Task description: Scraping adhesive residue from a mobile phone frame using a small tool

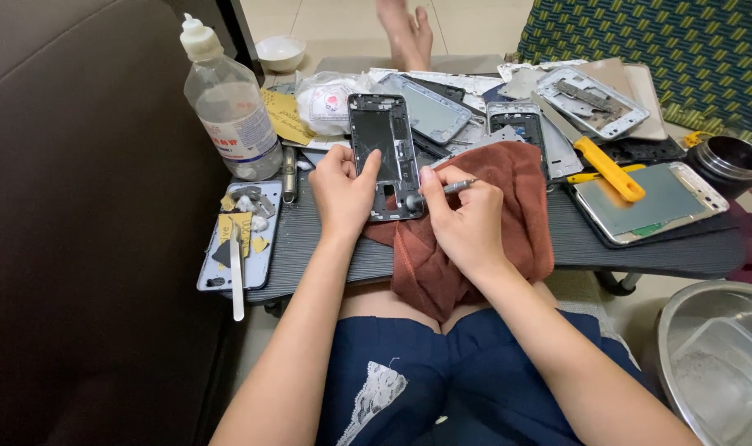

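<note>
Cluttering dark ribbed tabletop [657,252]: left hand [343,194] clamps black phone frame [382,153]; right hand [467,219] pinches slim metal screwdriver [442,192]. Beside left hand, one clear plastic bottle [230,103].

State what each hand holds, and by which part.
The left hand steadies a dark phone frame by its lower left edge. The right hand pinches a thin metal tool around its middle.

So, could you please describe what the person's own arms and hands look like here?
Both arms are bare to the frame's edge, with no sleeves in view. The left hand and right hand wear no gloves, and no rings, watch or bracelet show. The fingernails are short and unpainted.
</note>
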